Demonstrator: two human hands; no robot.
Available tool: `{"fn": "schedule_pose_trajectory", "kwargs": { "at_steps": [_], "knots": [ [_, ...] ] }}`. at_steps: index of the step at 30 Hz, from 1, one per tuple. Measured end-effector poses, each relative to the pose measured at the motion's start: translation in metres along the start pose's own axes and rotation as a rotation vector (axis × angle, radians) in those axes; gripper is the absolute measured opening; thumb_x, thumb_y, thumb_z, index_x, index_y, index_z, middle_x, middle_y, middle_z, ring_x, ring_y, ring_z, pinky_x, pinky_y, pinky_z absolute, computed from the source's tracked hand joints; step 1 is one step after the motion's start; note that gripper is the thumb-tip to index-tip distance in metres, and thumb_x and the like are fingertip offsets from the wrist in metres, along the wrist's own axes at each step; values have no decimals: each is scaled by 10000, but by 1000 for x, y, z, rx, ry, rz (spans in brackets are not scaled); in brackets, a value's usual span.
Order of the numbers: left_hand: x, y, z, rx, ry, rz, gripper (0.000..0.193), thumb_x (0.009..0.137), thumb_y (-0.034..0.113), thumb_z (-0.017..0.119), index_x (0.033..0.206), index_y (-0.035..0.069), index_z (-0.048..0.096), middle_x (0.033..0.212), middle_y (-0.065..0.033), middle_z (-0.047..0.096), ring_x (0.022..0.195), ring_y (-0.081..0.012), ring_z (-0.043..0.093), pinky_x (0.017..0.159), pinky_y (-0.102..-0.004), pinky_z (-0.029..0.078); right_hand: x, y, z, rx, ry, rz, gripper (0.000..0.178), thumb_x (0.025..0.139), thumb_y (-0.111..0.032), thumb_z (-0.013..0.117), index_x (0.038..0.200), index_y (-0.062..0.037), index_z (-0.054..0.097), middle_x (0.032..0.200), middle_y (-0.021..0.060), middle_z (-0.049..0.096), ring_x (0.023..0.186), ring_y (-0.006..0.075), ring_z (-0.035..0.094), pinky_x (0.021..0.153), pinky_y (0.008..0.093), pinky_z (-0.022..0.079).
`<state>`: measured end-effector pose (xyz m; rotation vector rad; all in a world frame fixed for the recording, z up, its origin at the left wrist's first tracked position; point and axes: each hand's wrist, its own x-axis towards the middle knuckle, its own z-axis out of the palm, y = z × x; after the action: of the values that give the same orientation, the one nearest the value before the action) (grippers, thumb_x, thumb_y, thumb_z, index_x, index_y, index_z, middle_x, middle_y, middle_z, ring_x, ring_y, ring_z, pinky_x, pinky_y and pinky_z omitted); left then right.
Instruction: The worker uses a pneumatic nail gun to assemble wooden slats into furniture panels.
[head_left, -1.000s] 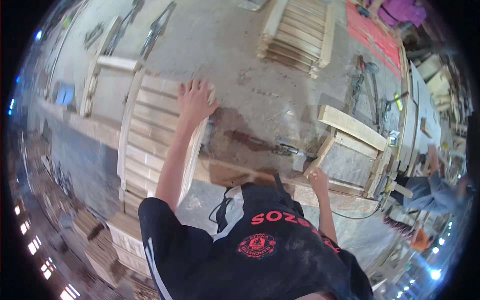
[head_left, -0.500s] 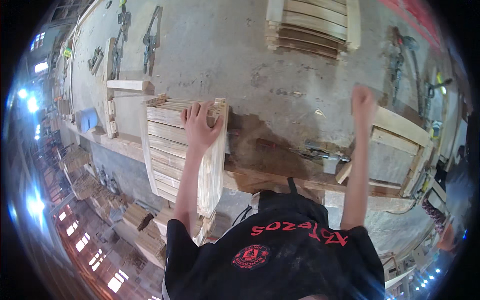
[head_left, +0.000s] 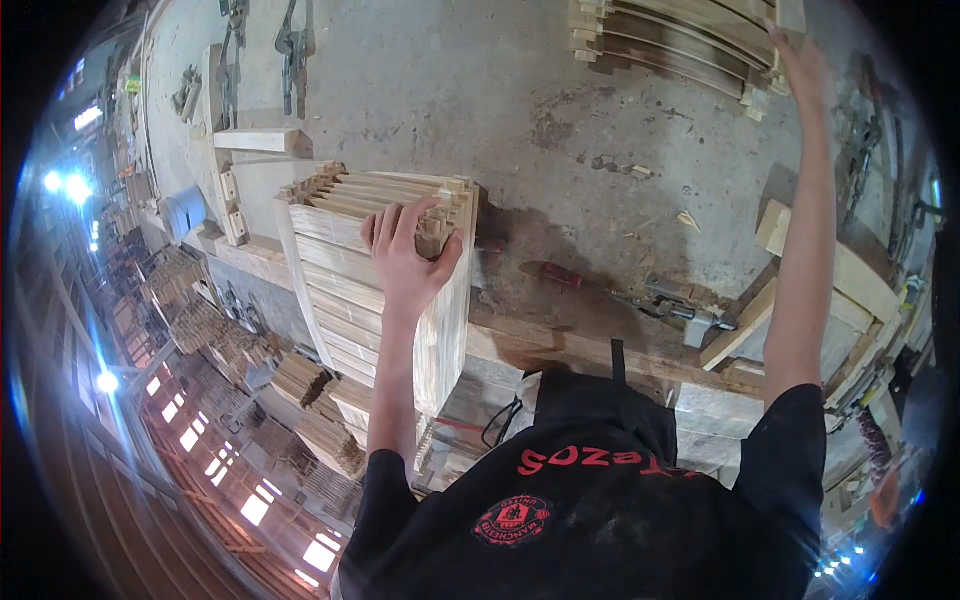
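Note:
My left hand [head_left: 408, 258] lies curled over the top right end of a tall stack of pale slatted wooden frames [head_left: 330, 250], thumb apart from the fingers, gripping it. The stack stands at the near edge of the worktable. At the far right, my right arm is stretched out, and my right hand [head_left: 803, 72] is at the right end of a second stack of slatted wooden frames [head_left: 680, 45]. Its fingers look extended and spread, slightly blurred; whether they touch the wood I cannot tell.
Under the stacks is a grey, scuffed worktable [head_left: 430, 110]. A bar clamp [head_left: 290, 65] and a short wooden block [head_left: 257, 140] lie left. A red-handled tool [head_left: 562, 274], a metal clamp [head_left: 690, 312] and a wooden frame [head_left: 850, 270] are right. Timber piles [head_left: 300, 385] stand below left.
My right hand has moved from above the table's right side, where it looked closed, out to the far stack, its fingers now extended. My left hand stays on the near stack. The view has shifted.

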<state>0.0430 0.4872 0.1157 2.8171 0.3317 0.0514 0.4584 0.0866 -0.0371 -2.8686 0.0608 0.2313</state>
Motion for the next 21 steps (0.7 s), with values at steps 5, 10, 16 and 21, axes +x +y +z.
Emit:
{"fn": "schedule_pose_trajectory", "kwargs": {
  "at_steps": [5,10,16,21],
  "knots": [
    [-5,-1,8,-33,26,23,363,729,252,758,1043,99,658,879,-94,623,892,-294,582,953,-432,360,-3,11,-10,-52,-69,59,836,786,-767,561,1171,-32,662,1102,237,686,1065,428,638,889,506,492],
    [-11,-4,15,-110,118,104,364,734,243,769,1039,74,666,885,-100,644,893,-313,589,960,-435,401,-147,-17,-102,197,68,159,554,806,-472,708,1032,34,707,1014,226,706,980,340,688,785,440,538],
    [-23,-11,15,-125,206,200,352,753,226,733,1010,2,646,934,-156,644,979,-339,592,1088,-480,346,-292,0,-142,1278,-263,333,313,793,-228,724,1013,-12,669,912,62,669,809,172,651,667,329,521],
    [-49,46,-22,99,519,228,350,798,240,713,1051,4,656,989,-187,654,991,-366,604,1044,-481,405,-378,11,-180,1600,-71,324,243,816,-219,671,1010,-74,656,883,47,647,794,176,644,648,341,534]
  ]
}}
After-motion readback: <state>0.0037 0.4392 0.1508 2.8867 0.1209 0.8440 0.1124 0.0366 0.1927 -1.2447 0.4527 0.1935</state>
